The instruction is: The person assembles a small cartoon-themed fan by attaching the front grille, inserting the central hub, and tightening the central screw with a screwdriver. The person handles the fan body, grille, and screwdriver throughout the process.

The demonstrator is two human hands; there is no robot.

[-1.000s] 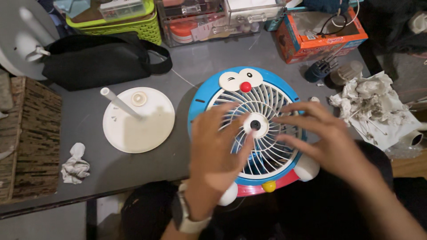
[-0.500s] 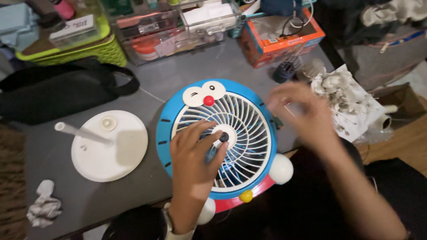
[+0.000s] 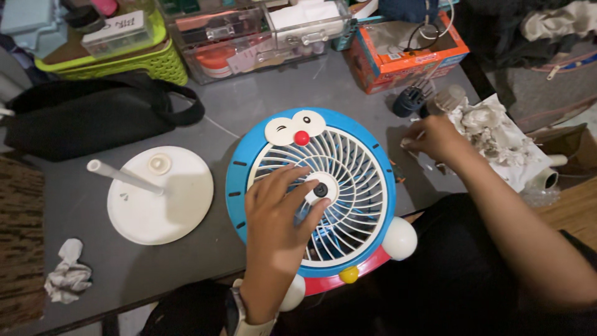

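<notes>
Crumpled white tissue (image 3: 67,274) at the far left of the grey table (image 3: 236,112). Next, a round white stand base (image 3: 171,199) lying flat, its thin post (image 3: 121,177) leaning up and to the left.

Centre: the cartoon-faced blue fan (image 3: 314,193), face up near the table's front edge, its red lower rim hanging over it. Left hand (image 3: 280,214) lies palm-down on the white grille, fingers spread and relaxed, gripping nothing; the thumb tip sits just beside the dark hole in the hub (image 3: 320,188), which lies up and to the right of the fingers (this hand is much the nearer to the hub).

Right hand (image 3: 435,140) is off the fan, at the table's right side, fingers pinched together around something small and pale — too small to tell what. It is just beside a heap of soiled tissues (image 3: 491,140).

Containers along the back: green basket (image 3: 130,62) with a small box on top; clear plastic cases (image 3: 249,37) with mixed small items; orange carton (image 3: 407,53) holding cables. A black bag (image 3: 87,118) lies in front of the basket.
</notes>
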